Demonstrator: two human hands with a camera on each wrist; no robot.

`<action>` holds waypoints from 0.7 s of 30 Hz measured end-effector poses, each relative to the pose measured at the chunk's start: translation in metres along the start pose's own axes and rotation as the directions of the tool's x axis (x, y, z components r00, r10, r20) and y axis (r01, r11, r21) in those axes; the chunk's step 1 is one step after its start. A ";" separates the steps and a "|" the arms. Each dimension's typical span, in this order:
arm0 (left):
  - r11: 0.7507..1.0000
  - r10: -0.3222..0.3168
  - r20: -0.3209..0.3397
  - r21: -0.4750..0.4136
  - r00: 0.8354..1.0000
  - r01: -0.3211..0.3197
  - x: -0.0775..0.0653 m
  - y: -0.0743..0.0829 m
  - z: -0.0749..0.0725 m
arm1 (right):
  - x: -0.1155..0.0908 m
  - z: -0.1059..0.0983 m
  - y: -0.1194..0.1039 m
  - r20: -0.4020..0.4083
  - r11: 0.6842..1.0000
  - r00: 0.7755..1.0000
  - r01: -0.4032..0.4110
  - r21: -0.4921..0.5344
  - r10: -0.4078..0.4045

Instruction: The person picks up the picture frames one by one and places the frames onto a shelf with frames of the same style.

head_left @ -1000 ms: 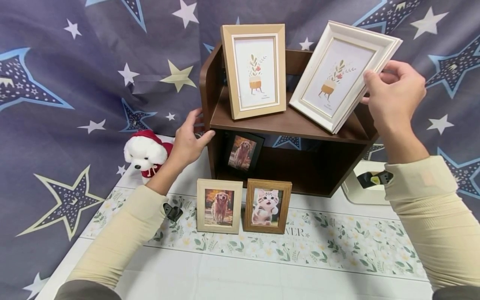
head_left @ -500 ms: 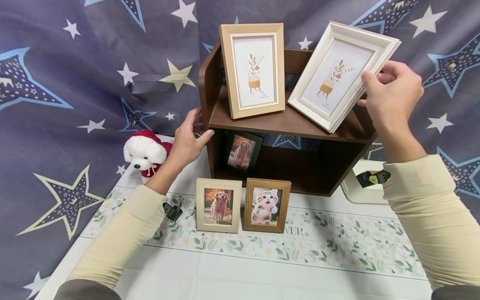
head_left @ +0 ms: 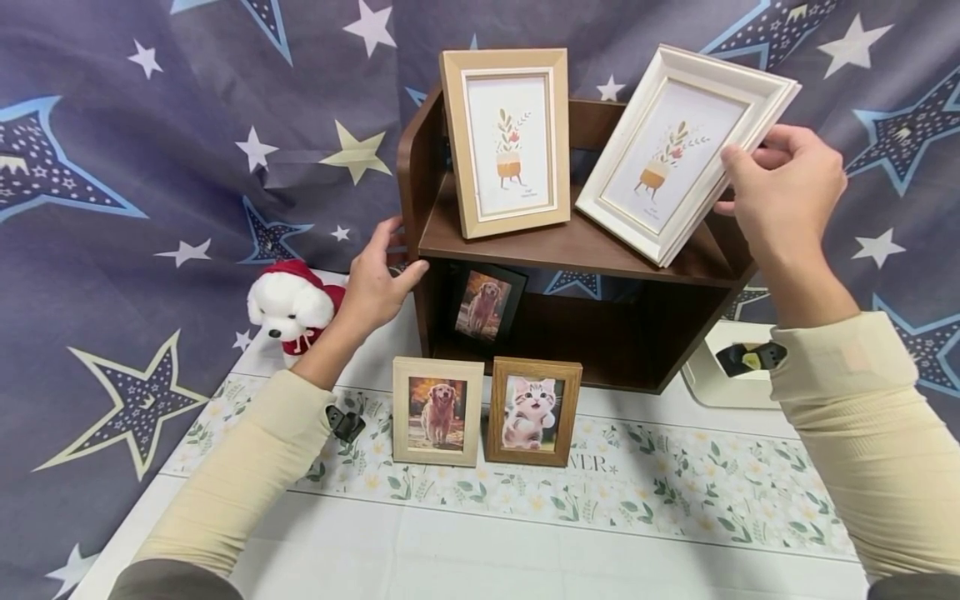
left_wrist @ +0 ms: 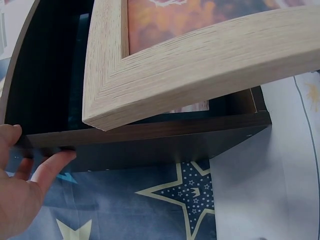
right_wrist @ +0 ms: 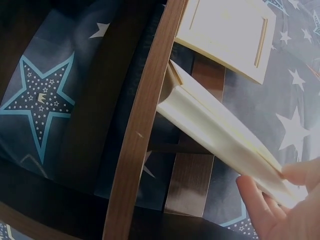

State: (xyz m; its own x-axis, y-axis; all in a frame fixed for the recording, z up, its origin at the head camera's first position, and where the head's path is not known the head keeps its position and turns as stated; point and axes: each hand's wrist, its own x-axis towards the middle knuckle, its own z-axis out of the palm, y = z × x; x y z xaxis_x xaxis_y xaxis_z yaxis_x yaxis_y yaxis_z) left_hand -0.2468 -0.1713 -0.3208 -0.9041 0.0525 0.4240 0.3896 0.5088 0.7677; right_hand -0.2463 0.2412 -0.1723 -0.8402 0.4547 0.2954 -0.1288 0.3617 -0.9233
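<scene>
A white picture frame [head_left: 660, 225] stands tilted at the right of the brown shelf's [head_left: 540, 250] upper board. My right hand [head_left: 795, 179] pinches its right edge between thumb and fingers; in the right wrist view, the frame [right_wrist: 215, 125] appears edge-on. Whether its lower corner touches the board is unclear. My left hand [head_left: 378, 279] holds the shelf's left side panel, thumb at the front edge; the left wrist view shows those fingers [left_wrist: 56, 164] against the dark wood. Next to the white frame, a tan picture frame [head_left: 517, 225] stands upright on the upper board.
A black picture frame [head_left: 512, 312] leans inside the lower compartment. Before the shelf stand a pale wood frame [head_left: 401, 417] and a brown wood frame [head_left: 573, 417]. A white plush dog [head_left: 288, 300] sits left, behind my forearm; a white flat object [head_left: 720, 387] lies right.
</scene>
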 end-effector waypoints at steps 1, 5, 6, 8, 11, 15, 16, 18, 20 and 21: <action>1.000 0.001 0.001 -0.001 1.000 -0.001 0.000 0.000 0.000 | 0.000 -0.001 0.000 0.005 1.000 1.000 -0.003 -0.008 0.003; 1.000 0.004 0.000 -0.004 1.000 -0.004 0.000 0.000 0.001 | -0.002 -0.003 0.001 0.032 0.999 0.999 -0.007 -0.038 0.009; 1.000 0.005 -0.001 -0.004 1.000 -0.005 0.000 0.000 0.000 | -0.003 -0.003 0.001 0.039 0.999 0.999 -0.006 -0.042 0.008; 1.000 0.006 -0.001 -0.004 1.000 -0.006 0.001 -0.001 0.000 | -0.004 -0.004 0.002 0.047 0.999 0.999 0.006 -0.054 -0.003; 1.000 0.003 -0.001 -0.003 1.000 -0.003 0.000 0.000 0.000 | -0.008 -0.004 0.005 0.053 0.998 0.998 0.026 -0.059 -0.023; 1.000 -0.002 -0.002 -0.002 1.000 0.002 0.000 0.000 -0.001 | -0.014 -0.005 0.010 0.052 0.996 0.997 0.053 -0.067 -0.050; 1.000 -0.004 -0.002 -0.002 1.000 0.004 0.000 0.000 0.000 | -0.016 -0.005 0.011 0.051 0.996 0.997 0.059 -0.071 -0.056; 1.000 -0.005 -0.002 0.000 1.000 0.005 0.000 -0.001 0.000 | -0.019 -0.006 0.014 0.048 0.993 0.997 0.067 -0.092 -0.063; 1.000 -0.006 -0.001 0.001 1.000 0.006 0.001 -0.001 0.000 | -0.022 -0.007 0.017 0.049 0.992 0.996 0.073 -0.108 -0.068; 1.000 -0.007 -0.001 0.001 1.000 0.007 0.000 -0.001 0.000 | -0.023 -0.007 0.018 0.049 0.990 0.996 0.076 -0.119 -0.071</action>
State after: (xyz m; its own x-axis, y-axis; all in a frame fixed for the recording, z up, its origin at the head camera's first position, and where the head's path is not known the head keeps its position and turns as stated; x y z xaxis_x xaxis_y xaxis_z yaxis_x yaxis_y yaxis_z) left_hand -0.2475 -0.1716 -0.3212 -0.9067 0.0480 0.4191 0.3830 0.5103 0.7700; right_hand -0.2251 0.2431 -0.1945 -0.8537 0.3875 0.3479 -0.1290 0.4899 -0.8622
